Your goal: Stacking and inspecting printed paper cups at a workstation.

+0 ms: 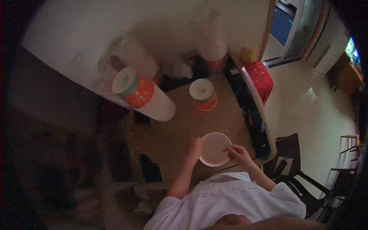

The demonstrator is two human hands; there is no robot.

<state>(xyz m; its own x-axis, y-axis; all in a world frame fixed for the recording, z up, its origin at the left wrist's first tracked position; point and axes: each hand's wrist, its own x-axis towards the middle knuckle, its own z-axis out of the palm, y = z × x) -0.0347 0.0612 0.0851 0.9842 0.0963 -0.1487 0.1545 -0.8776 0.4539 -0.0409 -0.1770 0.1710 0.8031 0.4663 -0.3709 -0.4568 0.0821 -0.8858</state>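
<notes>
A round white paper tub (pixel 214 149) is held close in front of my body, its wide mouth facing up. My left hand (pixel 194 148) grips its left side, the fingers partly hidden behind the wall and slightly blurred. On the opposite side, my right hand (pixel 237 154) pinches the rim, with fingertips reaching over the edge. Beyond the tub, a short upside-down stack of orange-and-green printed tubs (pixel 204 95) stands on the brown tabletop (pixel 180 134). To its left rises a tall nested stack of tubs (pixel 143 94), orange and green at its top and white below.
More white nested stacks (pixel 136 57) stand against the wall, with another tall stack (pixel 214 40) at the back corner. A red plastic stool (pixel 260 78) is beyond the table's dark right edge (pixel 247 111). Dark chairs (pixel 303 184) are at the lower right.
</notes>
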